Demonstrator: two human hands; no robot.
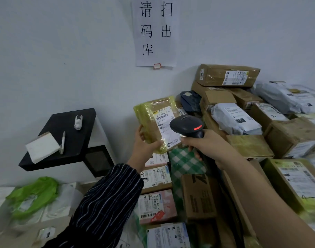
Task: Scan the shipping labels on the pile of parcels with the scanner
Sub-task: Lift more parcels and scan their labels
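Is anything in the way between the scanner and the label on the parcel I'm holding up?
Nothing visible blocks it. The right hand grips the scanner close in front of the label on the parcel that the left hand holds up. The left thumb lies near the label's lower edge, clear of the barcode.

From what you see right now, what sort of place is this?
Probably a parcel depot: a pile of labelled brown cardboard and grey plastic parcels, and a black handheld barcode scanner in the right hand, aimed at a yellow-taped brown parcel in the left hand.
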